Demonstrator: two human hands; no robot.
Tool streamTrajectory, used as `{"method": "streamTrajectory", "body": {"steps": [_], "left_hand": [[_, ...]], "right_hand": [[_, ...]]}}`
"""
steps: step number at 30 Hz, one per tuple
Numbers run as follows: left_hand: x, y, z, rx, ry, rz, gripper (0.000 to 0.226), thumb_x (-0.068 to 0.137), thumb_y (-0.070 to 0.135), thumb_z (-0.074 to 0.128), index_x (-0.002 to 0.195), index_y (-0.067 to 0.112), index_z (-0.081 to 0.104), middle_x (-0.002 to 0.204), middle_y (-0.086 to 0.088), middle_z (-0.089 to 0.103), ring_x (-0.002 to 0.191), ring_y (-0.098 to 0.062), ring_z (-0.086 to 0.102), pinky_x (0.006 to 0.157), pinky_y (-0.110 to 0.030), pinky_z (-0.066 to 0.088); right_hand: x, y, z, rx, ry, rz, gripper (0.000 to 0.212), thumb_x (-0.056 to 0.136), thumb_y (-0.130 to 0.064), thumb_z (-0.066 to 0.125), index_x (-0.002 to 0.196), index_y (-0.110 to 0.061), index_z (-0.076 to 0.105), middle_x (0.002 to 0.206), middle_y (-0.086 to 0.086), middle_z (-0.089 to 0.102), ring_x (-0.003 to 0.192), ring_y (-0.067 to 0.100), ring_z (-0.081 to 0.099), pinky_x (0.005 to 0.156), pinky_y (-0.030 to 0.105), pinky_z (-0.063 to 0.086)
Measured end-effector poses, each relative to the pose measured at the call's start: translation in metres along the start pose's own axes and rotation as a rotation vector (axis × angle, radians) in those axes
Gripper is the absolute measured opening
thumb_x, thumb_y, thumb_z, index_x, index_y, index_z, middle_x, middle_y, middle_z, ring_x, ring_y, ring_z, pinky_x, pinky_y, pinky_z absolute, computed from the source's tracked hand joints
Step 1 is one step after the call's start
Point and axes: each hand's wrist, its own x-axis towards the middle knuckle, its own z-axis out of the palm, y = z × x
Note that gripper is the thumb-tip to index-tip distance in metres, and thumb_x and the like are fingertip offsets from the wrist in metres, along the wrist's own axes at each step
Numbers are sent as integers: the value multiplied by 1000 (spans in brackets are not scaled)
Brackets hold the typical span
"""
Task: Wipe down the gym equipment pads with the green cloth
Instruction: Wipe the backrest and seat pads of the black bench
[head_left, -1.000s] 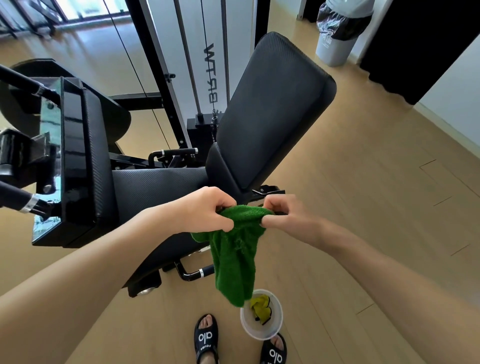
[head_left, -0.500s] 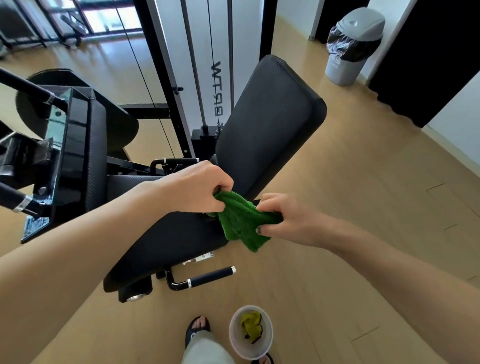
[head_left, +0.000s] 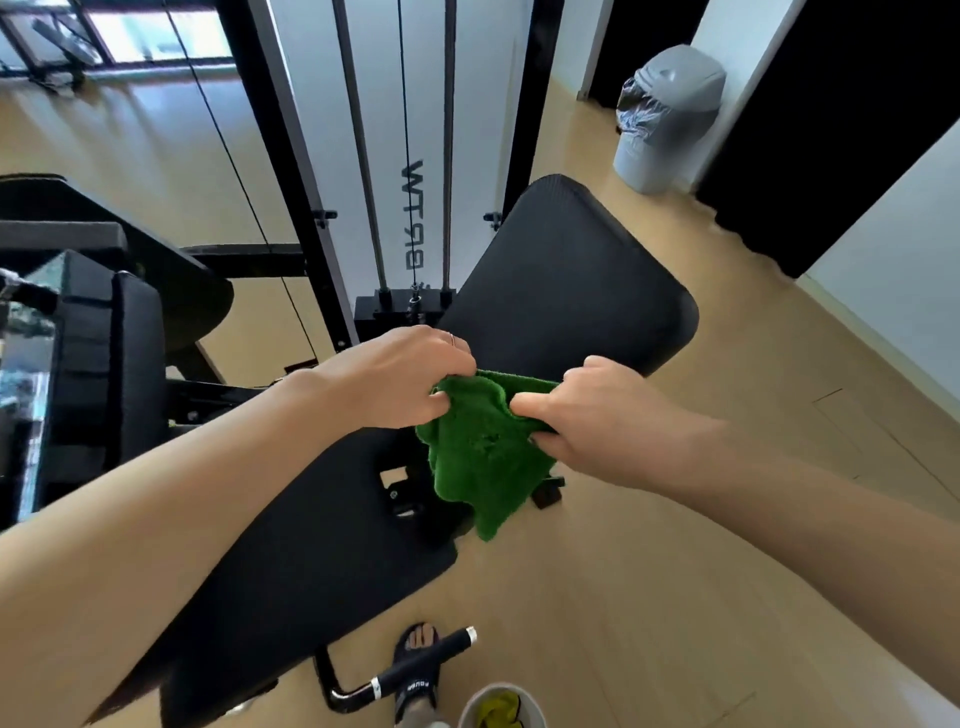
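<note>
**Desk:** What's the surface and the room like from where you are?

**Operator:** I'm looking down at pale wood-plank floor (head_left: 649, 597) all round. Beyond both hands the tilted black back pad (head_left: 566, 291) rises, and below the left forearm the black seat pad (head_left: 311, 535) runs toward me. Behind the back pad stands the white weight-stack panel (head_left: 415, 130) with its guide rods and cable. Far past the right hand, a grey lidded bin (head_left: 670, 114) sits by a dark doorway.

**Desk:** Hands and cloth?

**Operator:** My left hand (head_left: 400, 379) pinches the top left of the green cloth (head_left: 480, 457), fingers curled in tight. My right hand (head_left: 587, 415) grips the top right the same way. The cloth is bunched between them and hangs loose below, in front of the hinge where the two pads meet. I can't tell whether it touches either pad.

**Desk:** Edges, and room to move?

**Operator:** The back pad's rounded right edge sits just beyond the right hand, with open floor to that side. Left of my left arm, black machine frame (head_left: 104, 353) crowds in. Near my feet, below the hands, a black handle bar (head_left: 410, 670) juts out across a sandalled foot (head_left: 415, 660), and a white bucket (head_left: 467, 709) with a yellow rag (head_left: 498, 709) sits just beside it.
</note>
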Motion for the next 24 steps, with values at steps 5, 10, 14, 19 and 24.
{"method": "streamTrajectory", "body": {"steps": [5,10,14,19,24], "left_hand": [[47,-21,-26,-176,174,-29,37,75,-3,52,98,23,64,98,15,59,94,-12,58,82,-35,52],[101,-29,-28,-332,309,-105,57,78,-1,54,130,23,54,130,3,57,118,-16,50,96,-32,45],[131,-23,1,-193,225,-484,61,90,30,58,142,16,29,138,-17,43,125,-37,44,96,-47,44],[129,15,61,-519,319,-471,32,99,39,45,121,18,39,115,-5,52,95,-26,58,75,-38,48],[145,46,104,-699,315,-407,52,101,49,34,148,47,12,160,-3,7,146,-20,8,118,-41,19]], "right_hand": [[45,34,-27,-119,203,154,13,89,-29,68,84,-16,69,59,3,52,62,25,54,71,37,44],[69,71,-48,-128,196,389,21,104,-37,49,96,-17,49,65,-3,37,71,24,46,67,32,24],[75,114,-15,-140,106,514,10,105,-21,50,98,-14,52,76,5,61,70,31,60,61,35,33],[66,139,29,-53,302,479,6,93,-13,64,94,-10,59,65,3,61,52,29,47,57,34,32],[62,151,35,166,483,453,33,88,-24,72,118,-13,63,98,4,62,87,25,59,77,38,49]]}}
